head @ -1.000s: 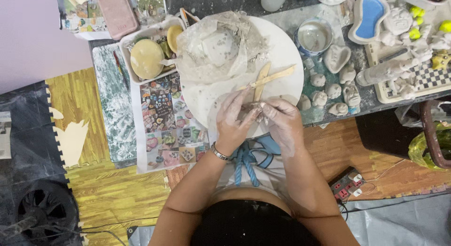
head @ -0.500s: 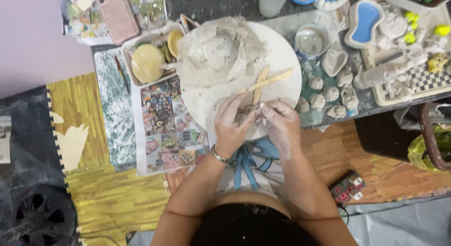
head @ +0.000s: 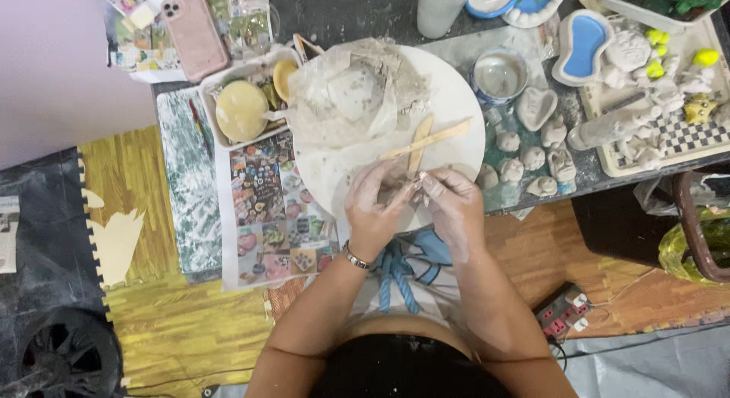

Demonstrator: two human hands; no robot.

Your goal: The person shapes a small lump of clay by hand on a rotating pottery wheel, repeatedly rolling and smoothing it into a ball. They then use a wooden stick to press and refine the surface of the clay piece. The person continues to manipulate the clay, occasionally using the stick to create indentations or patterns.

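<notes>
A: What lay at the left of the bench?

B: A pink phone at the far edge, then a white tray holding a round yellow sponge. In front of it sat a sheet of colourful stickers.

A: And in the middle?

B: A round white board. A crumpled plastic bag of clay rested on its far side, with two wooden modelling sticks crossed just beside it.

A: Where were the hands?

B: Both at the board's near edge, coated in clay dust. The left hand, with a bracelet at the wrist, curled its grip around a small lump of grey clay. The right hand met it from the other side, fingertips pinched closed on the same lump.

A: Further right?

B: A small cup, then a cluster of little unpainted clay figures, a blue-centred dish, and a checkered tray with more figures.
</notes>
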